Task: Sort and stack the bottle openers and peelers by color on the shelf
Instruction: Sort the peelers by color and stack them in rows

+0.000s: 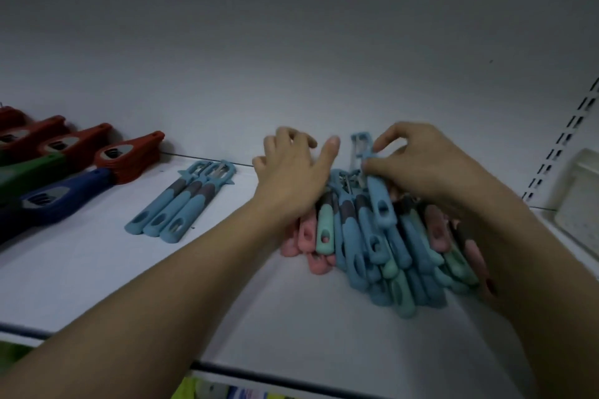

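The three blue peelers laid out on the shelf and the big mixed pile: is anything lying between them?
In the head view, only the left hand and bare shelf separate the three blue peelers from the mixed pile.

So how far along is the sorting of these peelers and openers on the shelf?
Early on. Done: three blue peelers lie side by side, and red bottle openers sit in a row at left. In hand: the right hand pinches one blue peeler from the mixed pile; the left hand rests open on it. Left: that pile's pink, green and blue peelers.
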`<state>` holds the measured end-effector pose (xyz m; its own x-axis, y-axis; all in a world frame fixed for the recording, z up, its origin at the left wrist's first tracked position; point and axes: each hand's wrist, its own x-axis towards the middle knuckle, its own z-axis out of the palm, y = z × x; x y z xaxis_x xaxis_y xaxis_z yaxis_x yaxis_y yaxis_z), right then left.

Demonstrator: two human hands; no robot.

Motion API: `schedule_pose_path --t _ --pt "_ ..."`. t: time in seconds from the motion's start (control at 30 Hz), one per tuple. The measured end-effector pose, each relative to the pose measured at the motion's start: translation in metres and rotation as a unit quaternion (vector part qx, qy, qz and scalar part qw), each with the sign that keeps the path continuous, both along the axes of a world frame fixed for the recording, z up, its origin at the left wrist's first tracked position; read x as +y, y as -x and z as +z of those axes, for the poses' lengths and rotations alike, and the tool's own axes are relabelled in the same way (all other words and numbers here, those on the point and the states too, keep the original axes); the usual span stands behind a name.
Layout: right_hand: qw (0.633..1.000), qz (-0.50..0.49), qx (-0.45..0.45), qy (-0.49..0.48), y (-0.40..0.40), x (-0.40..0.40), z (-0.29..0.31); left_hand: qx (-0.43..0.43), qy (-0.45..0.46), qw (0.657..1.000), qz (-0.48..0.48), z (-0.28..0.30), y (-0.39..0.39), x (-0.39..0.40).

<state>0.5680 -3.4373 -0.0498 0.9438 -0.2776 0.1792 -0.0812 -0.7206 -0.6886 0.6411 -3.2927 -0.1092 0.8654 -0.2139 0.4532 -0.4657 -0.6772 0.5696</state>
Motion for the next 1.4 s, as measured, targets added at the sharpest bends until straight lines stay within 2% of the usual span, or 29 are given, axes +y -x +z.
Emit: schedule_pose_path --t 0.07,0.13,0.23,0.33,0.4,0.47,0.57,0.63,0.7,0.77,0.9,0.97,1.0,1.1,1.2,1.3,1.4 --pt "0.989 0.014 -0.069 -0.131 0.001 -0.006 0.006 -0.01 0.095 0.995 -0.038 0.012 0.003 0.011" --pt "0.97 0.032 -0.129 -0.201 0.001 -0.002 0.008 0.032 0.18 0.974 -0.135 0.019 0.01 0.019" --pt "0.958 0.062 -0.151 -0.234 0.002 0.014 0.002 0.14 0.258 0.919 -0.263 0.021 0.023 0.016" --pt "0.961 0.087 -0.153 -0.214 -0.002 0.023 -0.008 0.208 0.286 0.883 -0.31 0.023 0.02 0.019" --pt "0.96 0.084 -0.162 -0.211 -0.003 0.022 -0.009 0.233 0.3 0.874 -0.303 0.027 0.015 0.027" --pt "0.977 0.063 -0.144 -0.144 0.0 0.016 -0.005 0.236 0.325 0.879 -0.258 0.03 0.011 0.033" --pt "0.996 0.079 -0.045 0.0 0.007 0.014 -0.001 0.204 0.32 0.906 -0.188 0.031 0.008 0.035" --pt "0.994 0.085 0.032 0.06 0.01 0.022 -0.001 0.195 0.307 0.915 -0.177 0.029 0.006 0.034" --pt "0.979 0.075 0.088 0.168 0.012 0.031 -0.004 0.207 0.304 0.911 -0.185 0.027 0.006 0.032" --pt "0.96 0.065 0.102 0.251 0.012 0.037 -0.008 0.211 0.284 0.916 -0.19 0.027 0.007 0.032" --pt "0.959 0.048 0.078 0.267 0.012 0.043 -0.01 0.18 0.256 0.928 -0.202 0.025 0.004 0.032" --pt "0.967 0.042 0.075 0.239 0.013 0.042 -0.007 0.167 0.255 0.931 -0.199 0.024 0.004 0.032" --pt "0.977 0.044 0.074 0.196 0.013 0.039 -0.004 0.161 0.255 0.933 -0.198 0.024 0.004 0.031" --pt "0.998 0.054 0.039 -0.015 0.013 0.026 0.006 0.167 0.266 0.928 -0.201 0.025 0.006 0.031" --pt "0.975 0.055 -0.07 -0.204 0.009 0.016 0.01 0.204 0.283 0.909 -0.227 0.026 0.007 0.032" --pt "0.954 0.065 -0.135 -0.258 0.001 0.016 0.004 0.242 0.279 0.888 -0.274 0.026 0.015 0.029" --pt "0.95 0.089 -0.151 -0.258 -0.004 0.02 -0.007 0.3 0.307 0.842 -0.325 0.024 0.021 0.025"
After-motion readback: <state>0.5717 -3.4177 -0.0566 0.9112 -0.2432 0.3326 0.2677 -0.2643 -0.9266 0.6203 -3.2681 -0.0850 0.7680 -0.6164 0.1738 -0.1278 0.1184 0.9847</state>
